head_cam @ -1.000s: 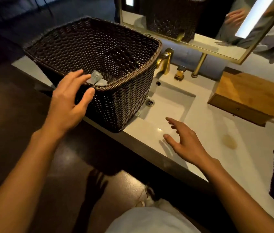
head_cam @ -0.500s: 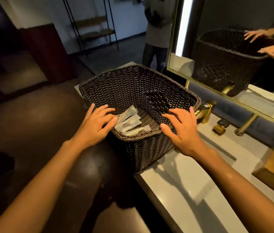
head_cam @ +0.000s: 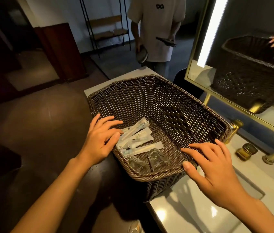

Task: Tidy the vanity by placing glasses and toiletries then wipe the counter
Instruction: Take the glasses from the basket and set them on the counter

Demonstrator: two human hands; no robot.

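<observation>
Nothing grasped on either side. Left hand (head_cam: 101,140) spread and loose, fingers fanned over the near-left rim of the wicker basket (head_cam: 205,115), fingertips just above the wrapped toiletries (head_cam: 138,140). Right hand (head_cam: 213,167) likewise unclenched, palm down over the near-right rim, thumb lying along the woven edge, fingers reaching inward; whether the pads press the weave cannot be told.

Probably steadying or framing the basket while choosing what to lift out first.

Inside, against the near-left corner of the basket: sachets and long sticks in a loose overlapping pile. Beside them, along the near wall: two clear glasses (head_cam: 148,161) lying low, hard to read in the dim light. Rest of the basket floor bare.

Basket itself standing on the left end of the pale counter (head_cam: 191,214), its near-left corner at the counter's front edge, gold tap fittings (head_cam: 246,151) at its right side, the sink just beyond. Mirror (head_cam: 254,56) along the back edge.

Both forearms extended forward and converging, wrists nearly straight, elbows low.
</observation>
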